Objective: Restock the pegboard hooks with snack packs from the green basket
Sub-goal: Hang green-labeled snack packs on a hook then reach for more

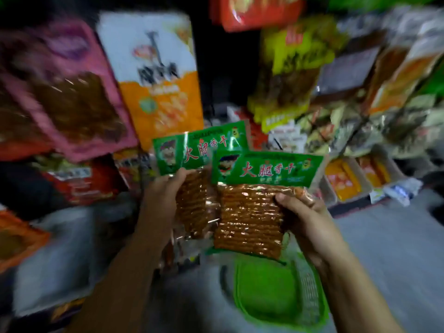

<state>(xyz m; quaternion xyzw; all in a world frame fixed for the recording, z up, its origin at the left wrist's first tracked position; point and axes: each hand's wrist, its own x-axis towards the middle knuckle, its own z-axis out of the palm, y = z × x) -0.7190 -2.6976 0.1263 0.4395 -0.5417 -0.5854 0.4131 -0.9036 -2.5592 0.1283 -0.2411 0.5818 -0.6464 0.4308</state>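
Two green-topped clear packs of ridged brown snack: my left hand (165,188) grips one (197,179), my right hand (305,212) the other (254,212). At six o'clock the green plastic basket (266,292) looks emptied; I judge hanging remains.

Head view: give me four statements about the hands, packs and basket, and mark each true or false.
1. Each hand holds a green-topped snack pack. True: the left hand grips the left pack, the right hand the right pack.
2. The green basket is heaped full of packs. False: its bare floor shows.
3. The right pack overlaps in front of the left pack. True.
4. The right hand is empty. False: its thumb pinches the right pack.
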